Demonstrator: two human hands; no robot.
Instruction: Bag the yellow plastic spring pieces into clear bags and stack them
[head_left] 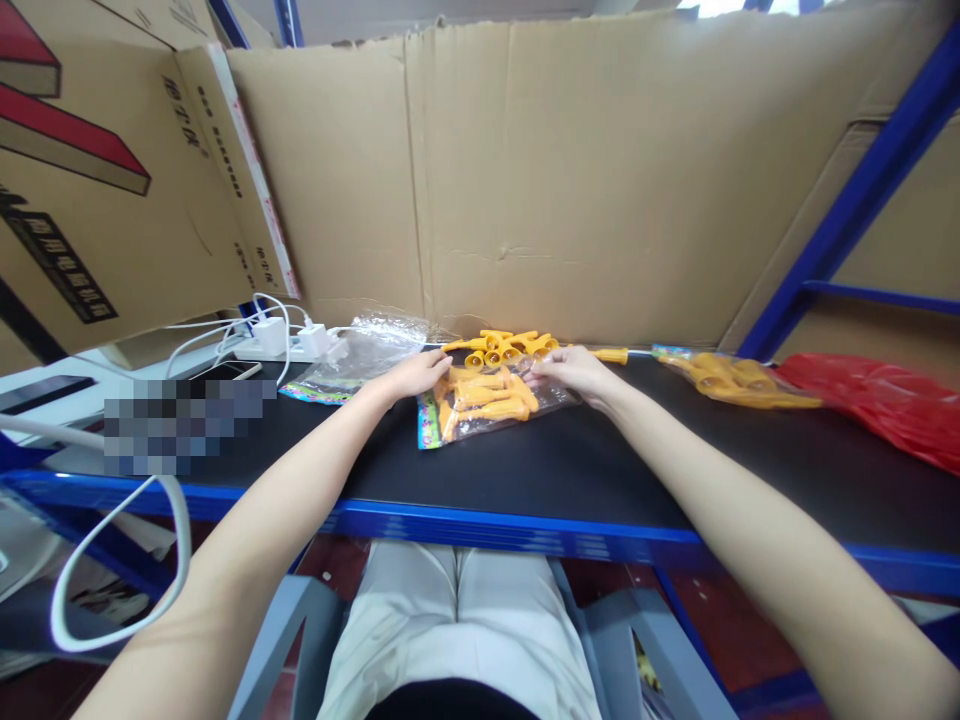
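A clear plastic bag with a colourful printed edge lies on the black tabletop, and several orange trumpet-shaped plastic pieces are inside it. My left hand has its fingers closed at the bag's upper left edge. At the upper right side, my right hand pinches the clear film between thumb and fingers. Just behind the bag is a loose pile of the same orange trumpet-shaped pieces, partly hidden by the bag and my hands.
Left of the bag lie another clear bag, a power strip with white chargers and cables, and a phone. On the right are a filled bag of orange pieces and a red plastic bag. A cardboard wall closes the back.
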